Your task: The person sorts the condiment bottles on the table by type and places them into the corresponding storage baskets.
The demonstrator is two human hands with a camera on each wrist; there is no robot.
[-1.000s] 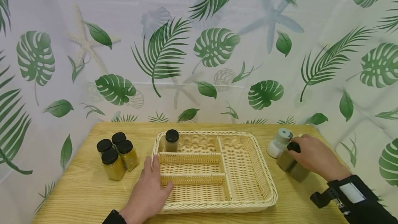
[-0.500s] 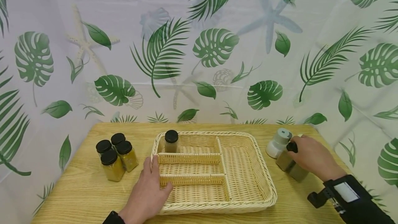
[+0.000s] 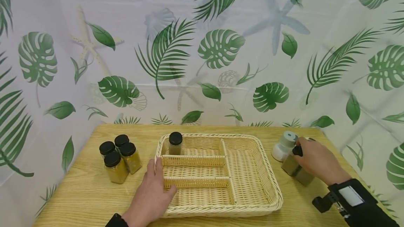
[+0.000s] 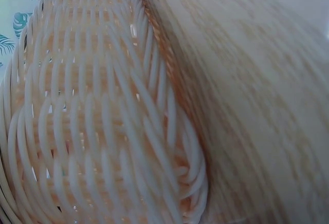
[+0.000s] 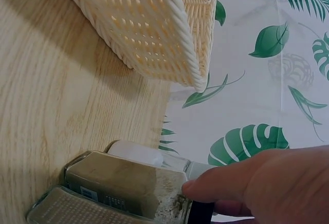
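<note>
Almost nothing has shifted over the last second: at the right of the head view, your right hand (image 3: pixel 318 160) stays at the brown-filled jar (image 5: pixel 128 180), thumb and fingers clamped at its black cap (image 5: pixel 200 212). That jar still appears to stand on the table (image 3: pixel 72 195), not yet lifted. Your left hand (image 3: pixel 149 192), lower centre-left, remains resting on the basket (image 3: pixel 277 188) rim, fingers extended, thumb spread apart.

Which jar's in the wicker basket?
The black-capped jar standing in the far-left compartment of the basket. The jars at left and those at right are all outside it.
</note>
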